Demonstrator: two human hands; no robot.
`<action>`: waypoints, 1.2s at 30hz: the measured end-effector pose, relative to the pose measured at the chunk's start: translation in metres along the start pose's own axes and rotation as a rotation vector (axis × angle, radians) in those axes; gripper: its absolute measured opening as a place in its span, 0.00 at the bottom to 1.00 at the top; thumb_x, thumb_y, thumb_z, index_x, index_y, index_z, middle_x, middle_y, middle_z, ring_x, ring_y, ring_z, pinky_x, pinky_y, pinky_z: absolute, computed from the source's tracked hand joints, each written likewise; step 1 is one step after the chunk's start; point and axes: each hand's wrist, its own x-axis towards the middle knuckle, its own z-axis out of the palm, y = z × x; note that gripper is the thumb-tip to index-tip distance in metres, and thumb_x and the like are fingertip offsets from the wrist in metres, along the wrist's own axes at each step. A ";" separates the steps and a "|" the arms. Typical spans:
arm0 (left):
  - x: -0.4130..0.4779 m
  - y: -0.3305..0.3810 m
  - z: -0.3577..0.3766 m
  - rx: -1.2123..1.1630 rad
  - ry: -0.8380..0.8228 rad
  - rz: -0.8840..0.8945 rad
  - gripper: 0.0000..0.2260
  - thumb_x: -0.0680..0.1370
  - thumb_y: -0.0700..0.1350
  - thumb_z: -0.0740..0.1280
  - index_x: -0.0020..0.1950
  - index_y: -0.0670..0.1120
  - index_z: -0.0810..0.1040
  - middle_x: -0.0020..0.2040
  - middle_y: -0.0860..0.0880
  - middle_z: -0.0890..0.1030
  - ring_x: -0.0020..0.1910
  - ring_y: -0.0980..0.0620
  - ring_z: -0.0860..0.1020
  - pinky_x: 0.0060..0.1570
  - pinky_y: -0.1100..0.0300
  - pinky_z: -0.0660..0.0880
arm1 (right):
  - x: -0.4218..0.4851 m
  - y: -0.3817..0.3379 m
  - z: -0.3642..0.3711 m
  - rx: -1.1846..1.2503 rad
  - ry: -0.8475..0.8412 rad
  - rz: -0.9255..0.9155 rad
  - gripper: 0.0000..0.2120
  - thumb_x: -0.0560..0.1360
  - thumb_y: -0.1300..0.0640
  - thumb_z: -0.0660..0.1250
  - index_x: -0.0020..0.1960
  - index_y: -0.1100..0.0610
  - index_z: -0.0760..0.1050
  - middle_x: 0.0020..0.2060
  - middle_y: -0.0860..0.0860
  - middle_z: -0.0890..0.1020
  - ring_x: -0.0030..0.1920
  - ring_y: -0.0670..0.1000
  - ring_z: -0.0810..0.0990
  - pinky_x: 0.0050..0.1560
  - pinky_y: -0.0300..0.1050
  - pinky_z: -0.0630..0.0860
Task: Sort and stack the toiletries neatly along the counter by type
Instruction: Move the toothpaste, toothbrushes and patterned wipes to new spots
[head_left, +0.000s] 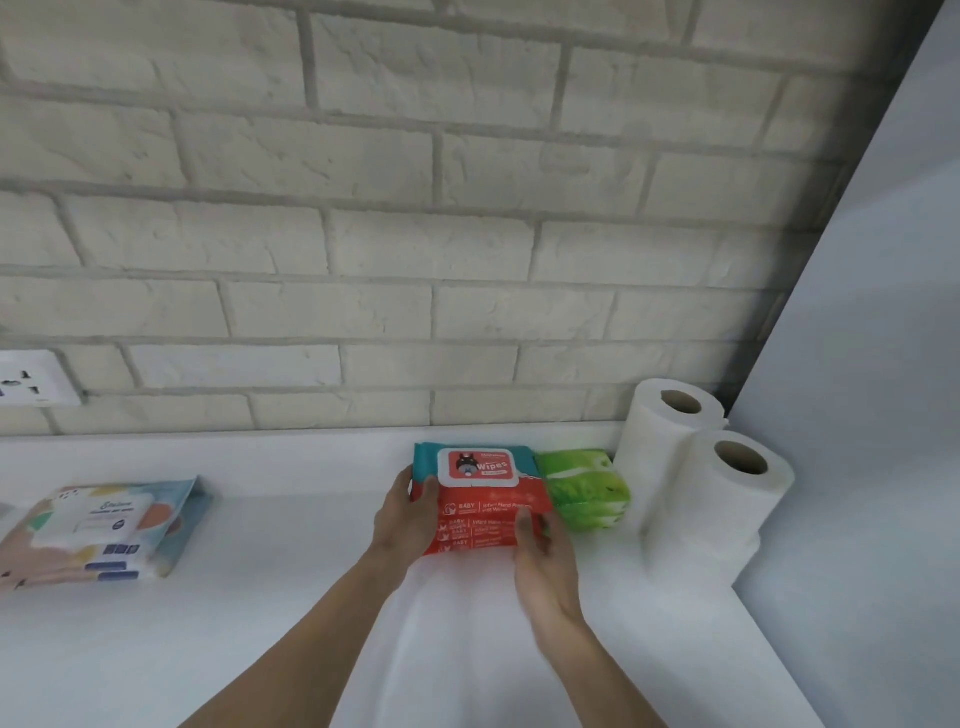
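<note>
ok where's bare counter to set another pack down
Bare counter between the pastel wipes pack and the red wipes stack, also along the front. Crowded at right: that stack, green packs, paper rolls.

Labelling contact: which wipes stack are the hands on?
The red-and-teal wipes stack, held between left hand and right hand. The green packs sit right of it; the pastel packs lie far left.
</note>
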 end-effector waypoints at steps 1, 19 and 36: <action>0.000 -0.001 -0.002 0.003 0.017 0.008 0.20 0.82 0.56 0.55 0.73 0.53 0.64 0.55 0.48 0.81 0.50 0.49 0.81 0.53 0.50 0.79 | -0.001 -0.001 0.001 -0.005 -0.014 -0.008 0.08 0.77 0.39 0.60 0.55 0.37 0.72 0.48 0.38 0.82 0.51 0.42 0.81 0.58 0.49 0.77; 0.005 -0.017 -0.077 -0.017 0.147 0.014 0.19 0.82 0.56 0.53 0.71 0.52 0.67 0.53 0.48 0.81 0.46 0.52 0.82 0.48 0.54 0.80 | -0.020 -0.024 0.060 -0.249 -0.244 -0.132 0.17 0.78 0.38 0.56 0.64 0.40 0.64 0.49 0.39 0.78 0.50 0.46 0.79 0.51 0.39 0.73; 0.013 -0.023 -0.129 0.004 0.165 0.003 0.21 0.82 0.56 0.53 0.73 0.50 0.64 0.51 0.50 0.79 0.44 0.53 0.81 0.49 0.54 0.79 | -0.045 -0.042 0.102 -0.298 -0.320 -0.146 0.23 0.78 0.38 0.55 0.70 0.44 0.63 0.55 0.42 0.77 0.53 0.43 0.77 0.51 0.34 0.69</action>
